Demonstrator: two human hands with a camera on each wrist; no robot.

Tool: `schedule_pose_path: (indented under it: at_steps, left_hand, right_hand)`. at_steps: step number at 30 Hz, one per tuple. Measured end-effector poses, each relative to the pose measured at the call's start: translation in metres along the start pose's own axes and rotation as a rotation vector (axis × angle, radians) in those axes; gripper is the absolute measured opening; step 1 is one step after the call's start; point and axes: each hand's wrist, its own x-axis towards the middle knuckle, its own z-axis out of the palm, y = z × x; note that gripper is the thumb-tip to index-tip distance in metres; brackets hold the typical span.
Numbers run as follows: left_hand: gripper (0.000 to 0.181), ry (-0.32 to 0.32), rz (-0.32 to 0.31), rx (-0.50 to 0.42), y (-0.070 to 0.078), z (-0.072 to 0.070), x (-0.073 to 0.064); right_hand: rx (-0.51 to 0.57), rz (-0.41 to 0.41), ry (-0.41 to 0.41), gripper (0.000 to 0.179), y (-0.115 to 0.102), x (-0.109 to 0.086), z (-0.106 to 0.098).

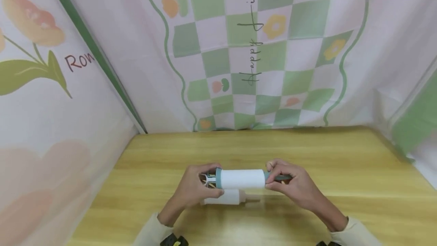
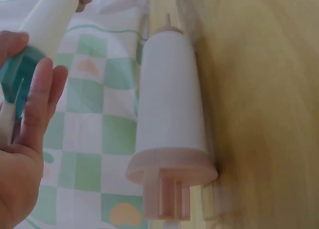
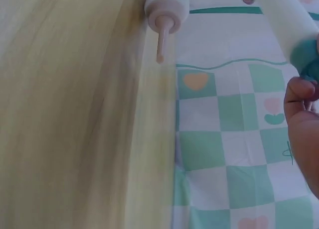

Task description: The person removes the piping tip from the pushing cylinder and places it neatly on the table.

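A white tube with teal ends is held level above the table, between both hands. My left hand grips its teal collar, thumb below and fingers above in the head view. Slotted prongs stick out of the collar into that palm. On the opposite end, my right hand pinches the narrow teal tip between thumb and fingers, partly hiding it. A second white tube with pinkish ends lies on the table, nearer me. Its thin spout points right in the head view.
The wooden table spreads under both hands. A checkered curtain hangs along its back edge, with a flowered curtain on the left and more fabric on the right.
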Motion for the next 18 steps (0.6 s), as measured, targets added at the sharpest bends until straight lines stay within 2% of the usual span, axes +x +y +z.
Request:
schedule_pose_path:
  at_steps: [4, 8, 14, 18]
  left_hand:
    - [0.045, 0.019, 0.010, -0.026, -0.0034, 0.0018, 0.0003]
    - [0.046, 0.006, 0.000, -0.043, -0.0046, 0.0031, 0.0001]
    - [0.046, 0.005, -0.008, -0.036, -0.0038, 0.0041, -0.0004]
    - [0.047, 0.000, -0.002, -0.024, -0.0036, 0.0033, -0.0002]
  right_hand:
    - [0.003, -0.025, 0.002, 0.022, -0.0026, 0.0053, -0.0025]
    - [0.020, -0.042, 0.029, 0.025, -0.0010, 0.0056, -0.0021]
    - [0.006, -0.043, 0.041, 0.027, 0.0022, 0.0033, -0.0011]
    - [-0.028, -0.013, 0.064, 0.031, 0.0016, 0.0033, -0.0002]
